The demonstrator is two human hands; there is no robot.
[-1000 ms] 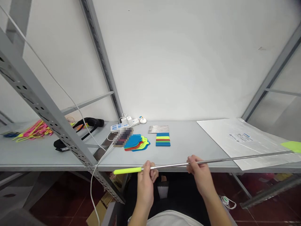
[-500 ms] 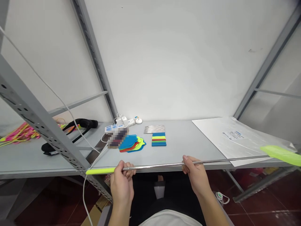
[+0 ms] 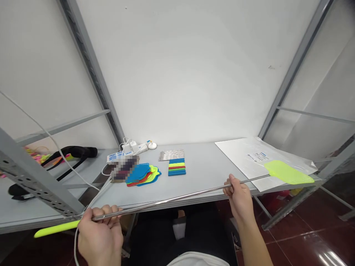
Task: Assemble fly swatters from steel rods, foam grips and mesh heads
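bright yellow-green at both ends and shiny steel between, a long swatter (image 3: 172, 200) is held in both hands at the table's (image 3: 203, 173) near edge. its long axis runs left to right at a slant: the handle (image 3: 57, 229) sticks out past the near edge on the left, close to the person, and the flat head (image 3: 290, 172) lies farther in, over the white sheet (image 3: 238, 155) by the table's right end; whether they touch, i cannot tell. the left hand (image 3: 100, 232) is nearer the handle, its fingers curled round the rod just where the two meet. the right hand (image 3: 239, 199) is nearer the head, thumb and fingers closed on the rod with no gap showing. farther in from the near edge, left of the sheet, lie loose flat heads (image 3: 140, 173), a row of coloured tubes (image 3: 176, 168) and, behind the tubes, bare rods (image 3: 171, 154) side by side.
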